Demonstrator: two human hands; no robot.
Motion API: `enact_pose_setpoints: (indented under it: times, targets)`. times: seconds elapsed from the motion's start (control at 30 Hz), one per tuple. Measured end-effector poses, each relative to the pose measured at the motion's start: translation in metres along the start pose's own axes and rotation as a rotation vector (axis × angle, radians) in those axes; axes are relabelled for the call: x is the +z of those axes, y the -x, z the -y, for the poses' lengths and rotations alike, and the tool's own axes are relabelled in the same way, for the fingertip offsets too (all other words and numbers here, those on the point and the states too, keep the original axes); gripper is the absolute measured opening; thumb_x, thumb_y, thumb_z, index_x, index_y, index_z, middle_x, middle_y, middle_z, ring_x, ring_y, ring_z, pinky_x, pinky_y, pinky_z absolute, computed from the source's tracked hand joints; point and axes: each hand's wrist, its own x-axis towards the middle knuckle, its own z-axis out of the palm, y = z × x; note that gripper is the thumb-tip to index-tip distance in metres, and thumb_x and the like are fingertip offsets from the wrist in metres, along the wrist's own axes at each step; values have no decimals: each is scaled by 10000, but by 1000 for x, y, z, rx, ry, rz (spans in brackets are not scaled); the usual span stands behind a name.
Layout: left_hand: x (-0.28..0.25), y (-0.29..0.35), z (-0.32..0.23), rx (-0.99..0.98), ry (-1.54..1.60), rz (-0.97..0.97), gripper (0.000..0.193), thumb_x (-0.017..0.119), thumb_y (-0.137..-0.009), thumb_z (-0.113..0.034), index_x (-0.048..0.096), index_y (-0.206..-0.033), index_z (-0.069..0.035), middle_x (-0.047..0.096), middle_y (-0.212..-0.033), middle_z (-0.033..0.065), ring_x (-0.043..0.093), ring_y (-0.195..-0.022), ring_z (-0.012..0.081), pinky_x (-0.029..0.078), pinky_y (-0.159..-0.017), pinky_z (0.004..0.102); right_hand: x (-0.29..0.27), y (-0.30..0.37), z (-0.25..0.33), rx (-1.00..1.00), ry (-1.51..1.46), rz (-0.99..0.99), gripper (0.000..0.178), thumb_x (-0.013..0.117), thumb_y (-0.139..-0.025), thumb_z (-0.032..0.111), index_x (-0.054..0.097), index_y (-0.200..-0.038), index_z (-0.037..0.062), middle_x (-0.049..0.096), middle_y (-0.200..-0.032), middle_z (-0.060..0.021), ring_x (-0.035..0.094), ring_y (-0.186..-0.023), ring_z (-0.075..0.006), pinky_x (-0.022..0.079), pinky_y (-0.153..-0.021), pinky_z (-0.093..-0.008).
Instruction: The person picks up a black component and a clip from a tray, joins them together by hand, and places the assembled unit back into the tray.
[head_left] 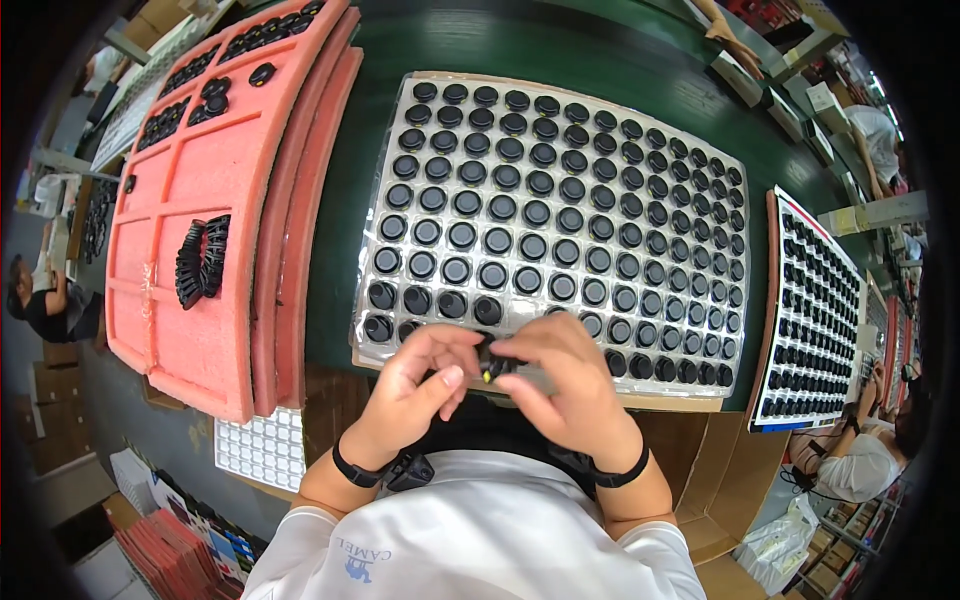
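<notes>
My right hand point(568, 378) pinches a small black part point(493, 372) with a yellow spot between thumb and fingertips. Its exact kind is partly hidden by the fingers. Close beside it, my left hand point(425, 372) has loosely curled fingers, the thumb apart from them, its index fingertip near the part. Both hands are above the near edge of a clear plastic tray point(375, 352). Rows of round black knob-like parts point(463, 236) sit in the tray's pockets. Some pockets in the nearer rows, around my hands, show no part.
Left stands a stack of pink foam trays point(235, 290) with black parts and a dark coiled band point(202, 262) on top. Another filled tray point(812, 300) lies right. Below are a white pocketed tray point(258, 447) and a cardboard box point(735, 470). Co-workers sit at both sides.
</notes>
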Motion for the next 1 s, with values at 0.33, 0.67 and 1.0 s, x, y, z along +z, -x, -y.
enact_pose_setpoints:
  times: [0.33, 0.67, 1.0]
  targets:
    - [3, 1, 0, -26, -58, 67, 318, 569, -923, -187, 513, -1150, 29, 595, -1027, 62, 553, -903, 93, 448, -808, 243, 2, 5, 2, -132, -7, 27, 291, 719, -719, 90, 620, -990, 51, 597, -904, -80, 557, -784, -264, 439, -674, -362]
    - [6, -3, 0, 32, 1, 46, 346, 637, -879, -185, 524, -1133, 20, 595, -1041, 66, 558, -936, 112, 443, -837, 270, 9, 18, -6, 500, -1306, -152, 332, 579, -907, 277, 537, -1093, 5, 557, -867, -83, 505, -770, -165, 416, -715, -288]
    - [19, -4, 6, 299, -341, -28, 374, 684, -832, -113, 502, -1138, 3, 567, -1045, 80, 565, -850, 107, 461, -769, 245, 7, 20, 0, 477, -1137, -217, 330, 506, -943, 256, 497, -1123, -21, 514, -827, -46, 455, -736, -124, 387, -681, -252]
